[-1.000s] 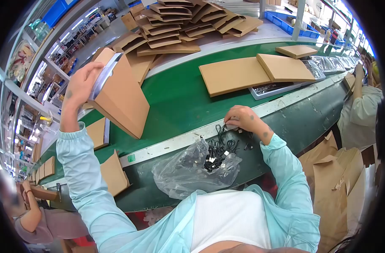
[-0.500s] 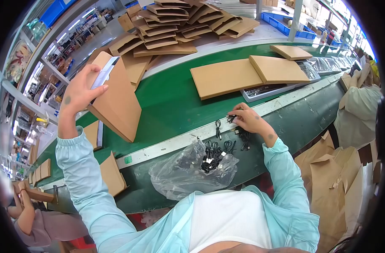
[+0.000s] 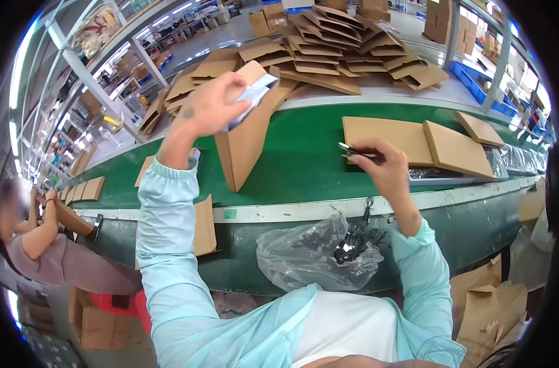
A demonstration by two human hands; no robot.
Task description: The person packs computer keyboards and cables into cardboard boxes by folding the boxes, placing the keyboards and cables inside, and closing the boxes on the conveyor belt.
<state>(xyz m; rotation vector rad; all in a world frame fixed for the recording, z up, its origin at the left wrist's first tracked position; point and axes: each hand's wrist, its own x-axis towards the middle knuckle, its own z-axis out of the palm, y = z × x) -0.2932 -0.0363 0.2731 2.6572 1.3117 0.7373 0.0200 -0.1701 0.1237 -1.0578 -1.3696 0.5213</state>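
My left hand (image 3: pixel 215 105) grips the upper edge of a brown cardboard box (image 3: pixel 246 147), which stands tilted on the green belt (image 3: pixel 304 159). The box's top end is open, and a pale grey-white insert (image 3: pixel 255 98) shows there under my fingers. Over the belt, my right hand (image 3: pixel 384 164) pinches a black USB cable (image 3: pixel 352 151) with its metal plugs pointing left towards the box. Below it, a clear plastic bag (image 3: pixel 292 254) lies on the near ledge with several black cables (image 3: pixel 347 250) at its open right side. One loose cable (image 3: pixel 368 208) lies by the metal rail.
Closed flat boxes (image 3: pixel 387 138) rest on a grey tray at the right of the belt. A large pile of open cardboard boxes (image 3: pixel 316 52) stands behind it. At the left, a co-worker (image 3: pixel 43 245) handles another box. Blue bins (image 3: pixel 475 83) sit at the back right.
My right hand has lifted a cable from the near ledge and carried it up over the belt. The view has turned left, and the box is still in my left hand.
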